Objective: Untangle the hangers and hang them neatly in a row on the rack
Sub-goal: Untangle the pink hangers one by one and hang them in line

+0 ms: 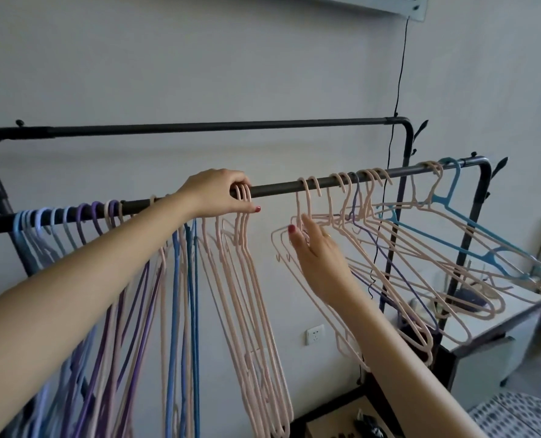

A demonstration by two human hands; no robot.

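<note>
1. Left hand (218,192) grips the hooks of the pink hangers (247,248) at the front rail (275,188) of the black rack (405,134); thumb under, fingers curled over hooks & rail.
2. Right hand (318,254) is open, fingers fairly straight, reaching into the tangled hangers (389,248) on the rail's right part. It touches the necks of the nearest pink ones; no firm grasp seen.
3. Sorted row: pale blue, purple, blue & pink hangers (82,216) hang close together on the left part, bodies straight down.
4. Right bunch is mostly pink, plus one purple hanger (356,197) & a light blue hanger (452,191). Their bodies splay out sideways, overlapping, some resting toward a white cabinet (490,343) beside the rack.
5. Handling, my guess: thin, light, fairly stiff wire w/ a grippy coating, so they snag on each other rather than slide. Best hold is at the neck just below the hook; lift one hook off at a time, don't yank the bunch.
6. Writing: no brand or label readable. A wall socket (315,333) shows below, no legible text.
</note>
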